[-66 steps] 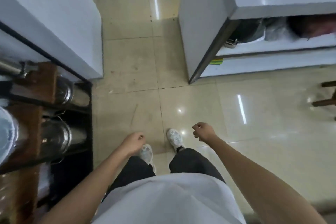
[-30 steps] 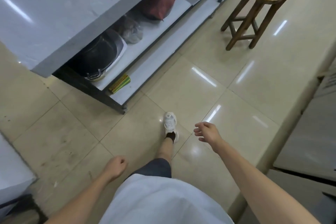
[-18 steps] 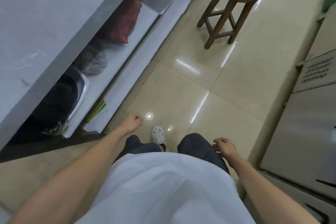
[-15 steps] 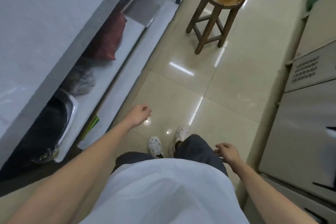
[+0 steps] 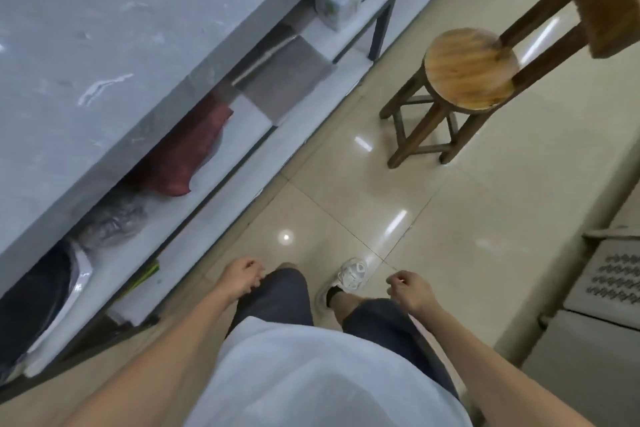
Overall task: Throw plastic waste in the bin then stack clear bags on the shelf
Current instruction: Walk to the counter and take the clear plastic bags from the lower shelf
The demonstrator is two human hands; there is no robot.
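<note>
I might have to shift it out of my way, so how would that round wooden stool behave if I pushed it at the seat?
The round wooden stool probably tips rather than slides: its seat sits high on thin splayed legs. Solid wood looks stiff, likely moderately heavy. The glossy tiled floor may let the feet skid.

Pretty evenly lit from overhead, with strip-light glare streaks and a round hotspot bouncing off the glossy floor tiles, dark shadow under the counter (shelf stuff is murky), plus motion blur and wide-angle bending at the edges, worst around the stool.
</note>
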